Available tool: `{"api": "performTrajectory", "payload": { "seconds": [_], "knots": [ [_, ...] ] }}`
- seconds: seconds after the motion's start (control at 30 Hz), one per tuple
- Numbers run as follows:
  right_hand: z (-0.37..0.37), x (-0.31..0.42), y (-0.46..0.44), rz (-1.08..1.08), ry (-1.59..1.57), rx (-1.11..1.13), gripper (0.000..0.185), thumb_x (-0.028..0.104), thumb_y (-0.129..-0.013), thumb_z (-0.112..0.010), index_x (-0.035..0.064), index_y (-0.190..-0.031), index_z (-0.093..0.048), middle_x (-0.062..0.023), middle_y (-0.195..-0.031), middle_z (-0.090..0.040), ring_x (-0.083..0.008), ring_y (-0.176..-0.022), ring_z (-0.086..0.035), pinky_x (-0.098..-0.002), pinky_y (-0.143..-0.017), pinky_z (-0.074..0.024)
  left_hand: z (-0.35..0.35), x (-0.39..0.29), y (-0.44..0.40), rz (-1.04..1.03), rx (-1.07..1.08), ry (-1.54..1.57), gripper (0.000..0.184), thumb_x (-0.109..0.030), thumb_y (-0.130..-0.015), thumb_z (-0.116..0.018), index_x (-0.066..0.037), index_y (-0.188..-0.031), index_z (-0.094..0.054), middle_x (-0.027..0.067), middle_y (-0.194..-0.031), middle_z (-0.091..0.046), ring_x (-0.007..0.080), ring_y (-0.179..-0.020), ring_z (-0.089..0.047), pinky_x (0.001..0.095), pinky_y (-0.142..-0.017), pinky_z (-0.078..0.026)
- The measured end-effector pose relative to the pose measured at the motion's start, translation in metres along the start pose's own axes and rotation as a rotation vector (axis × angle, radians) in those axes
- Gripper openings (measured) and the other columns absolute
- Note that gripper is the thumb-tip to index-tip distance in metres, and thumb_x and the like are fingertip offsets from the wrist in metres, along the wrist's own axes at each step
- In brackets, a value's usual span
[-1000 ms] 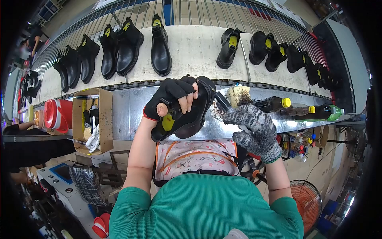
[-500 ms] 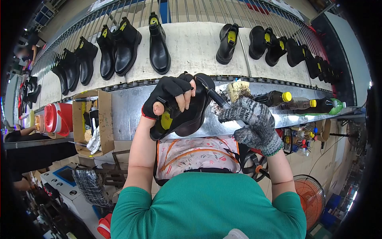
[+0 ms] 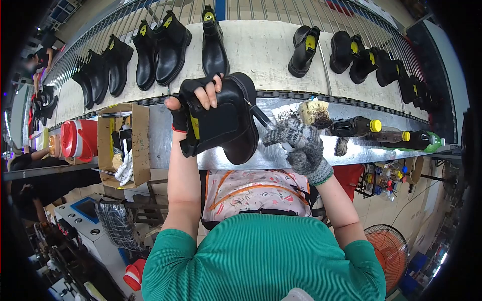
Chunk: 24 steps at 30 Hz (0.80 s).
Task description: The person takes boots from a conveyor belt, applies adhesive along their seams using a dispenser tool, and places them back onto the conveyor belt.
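Observation:
My left hand (image 3: 201, 98), in a black fingerless glove, is closed on a black ankle boot (image 3: 238, 145) by its upper. The boot is held above the metal bench, its yellow-lined opening to the left and its sole edge to the right. A dark elastic side panel faces up. My right hand (image 3: 301, 145), in a grey knitted glove, grips a slim black-handled tool (image 3: 261, 117). The tool's thin tip is at the sole edge near the heel; whether it touches cannot be made out. Beyond my right hand lies a stained sponge-like block (image 3: 315, 111).
Black boots (image 3: 173, 47) stand in a row on the white conveyor (image 3: 256, 50) behind the bench. Dark bottles (image 3: 354, 126) lie at the right. A cardboard box (image 3: 140, 145) and a red-and-white jug (image 3: 80, 140) are at the left. Another person's arm (image 3: 37, 156) shows far left.
The boot has turned in my left hand, bringing its side panel up and its sole edge toward the tool. My right hand has moved slightly left. The whole view has shifted.

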State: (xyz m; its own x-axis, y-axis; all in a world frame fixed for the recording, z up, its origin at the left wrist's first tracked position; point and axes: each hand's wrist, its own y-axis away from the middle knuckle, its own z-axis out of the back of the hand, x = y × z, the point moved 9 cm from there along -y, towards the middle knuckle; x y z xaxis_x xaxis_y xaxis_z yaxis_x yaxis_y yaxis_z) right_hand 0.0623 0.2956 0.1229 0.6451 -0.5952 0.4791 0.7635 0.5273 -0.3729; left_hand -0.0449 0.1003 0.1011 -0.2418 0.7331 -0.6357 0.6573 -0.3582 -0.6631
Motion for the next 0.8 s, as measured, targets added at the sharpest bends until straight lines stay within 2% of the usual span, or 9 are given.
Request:
{"api": "performTrajectory", "payload": {
  "seconds": [0.07, 0.13, 0.17, 0.3, 0.43, 0.53, 0.57, 0.7, 0.8],
  "knots": [
    [-0.011, -0.005, -0.002, 0.010, -0.117, -0.065, 0.035, 0.024, -0.070, -0.061, 0.0249, -0.105, -0.068, -0.0008, -0.100, -0.065, -0.0205, -0.084, -0.063, -0.0325, -0.072, -0.0490, 0.017, 0.002, 0.006, 0.006, -0.065, 0.027, 0.083, -0.085, -0.071, -0.033, -0.007, -0.063, -0.061, 0.0071, -0.068, -0.058, 0.0202, -0.083, -0.044, 0.0413, -0.101, -0.021],
    [-0.017, -0.007, 0.000, 0.013, -0.132, -0.122, 0.029, 0.027, -0.076, -0.059, 0.0236, -0.103, -0.069, -0.0021, -0.098, -0.066, -0.0206, -0.084, -0.063, -0.0324, -0.073, -0.0490, 0.033, 0.002, 0.010, -0.010, -0.003, 0.035, 0.082, -0.084, -0.073, -0.031, -0.008, -0.066, -0.062, 0.0065, -0.073, -0.059, 0.0206, -0.090, -0.043, 0.0406, -0.103, -0.020],
    [-0.024, -0.009, -0.003, -0.018, -0.261, -0.064, 0.026, 0.030, -0.082, -0.054, 0.0195, -0.100, -0.070, -0.0045, -0.096, -0.066, -0.0227, -0.086, -0.063, -0.0339, -0.075, -0.0487, 0.039, 0.002, 0.012, -0.005, -0.018, 0.033, 0.082, -0.084, -0.074, -0.031, -0.008, -0.067, -0.062, 0.0063, -0.074, -0.058, 0.0208, -0.091, -0.043, 0.0402, -0.103, -0.020],
    [-0.039, -0.018, 0.001, -0.053, -0.397, -0.059, 0.029, 0.028, -0.082, -0.053, 0.0118, -0.100, -0.069, -0.0091, -0.096, -0.066, -0.0275, -0.089, -0.062, -0.0374, -0.080, -0.0476, 0.061, 0.004, 0.021, 0.034, -0.104, 0.089, 0.081, -0.081, -0.076, -0.031, -0.007, -0.069, -0.063, 0.0061, -0.075, -0.057, 0.0211, -0.094, -0.042, 0.0380, -0.103, -0.021],
    [-0.067, -0.037, 0.006, -0.150, -0.530, 0.087, 0.028, 0.026, -0.084, -0.051, 0.0089, -0.097, -0.069, -0.0107, -0.095, -0.067, -0.0263, -0.090, -0.064, -0.0353, -0.081, -0.0480, 0.085, 0.007, 0.032, 0.065, -0.174, 0.148, 0.082, -0.080, -0.077, -0.033, -0.005, -0.072, -0.064, 0.0085, -0.078, -0.059, 0.0224, -0.098, -0.043, 0.0359, -0.102, -0.023],
    [-0.075, -0.042, 0.011, -0.244, -0.549, 0.137, 0.032, 0.031, -0.088, -0.047, 0.0083, -0.095, -0.069, -0.0101, -0.095, -0.068, -0.0247, -0.089, -0.064, -0.0335, -0.081, -0.0486, 0.100, 0.009, 0.039, 0.077, -0.186, 0.175, 0.084, -0.079, -0.078, -0.033, -0.002, -0.076, -0.066, 0.0110, -0.082, -0.061, 0.0228, -0.101, -0.045, 0.0353, -0.102, -0.027],
    [-0.075, -0.043, 0.012, -0.247, -0.515, 0.153, 0.038, 0.035, -0.092, -0.041, 0.0085, -0.093, -0.069, -0.0084, -0.096, -0.068, -0.0228, -0.089, -0.065, -0.0320, -0.079, -0.0488, 0.105, 0.009, 0.041, 0.081, -0.188, 0.173, 0.084, -0.079, -0.079, -0.032, -0.002, -0.077, -0.066, 0.0115, -0.083, -0.061, 0.0229, -0.101, -0.046, 0.0353, -0.102, -0.027],
    [-0.084, -0.053, 0.025, -0.307, -0.625, 0.178, 0.045, 0.039, -0.096, -0.034, 0.0097, -0.099, -0.068, -0.0066, -0.097, -0.069, -0.0210, -0.089, -0.065, -0.0303, -0.080, -0.0482, 0.129, 0.014, 0.056, 0.109, -0.222, 0.206, 0.086, -0.077, -0.080, -0.030, 0.001, -0.080, -0.067, 0.0143, -0.086, -0.062, 0.0243, -0.100, -0.048, 0.0342, -0.101, -0.029],
    [-0.089, -0.060, 0.032, -0.393, -0.575, 0.260, 0.047, 0.041, -0.096, -0.034, 0.0090, -0.102, -0.068, -0.0065, -0.098, -0.069, -0.0196, -0.090, -0.065, -0.0298, -0.083, -0.0479, 0.141, 0.013, 0.060, 0.098, -0.266, 0.185, 0.087, -0.076, -0.082, -0.027, 0.002, -0.075, -0.065, 0.0161, -0.082, -0.062, 0.0260, -0.096, -0.050, 0.0333, -0.099, -0.032]
  ]
}}
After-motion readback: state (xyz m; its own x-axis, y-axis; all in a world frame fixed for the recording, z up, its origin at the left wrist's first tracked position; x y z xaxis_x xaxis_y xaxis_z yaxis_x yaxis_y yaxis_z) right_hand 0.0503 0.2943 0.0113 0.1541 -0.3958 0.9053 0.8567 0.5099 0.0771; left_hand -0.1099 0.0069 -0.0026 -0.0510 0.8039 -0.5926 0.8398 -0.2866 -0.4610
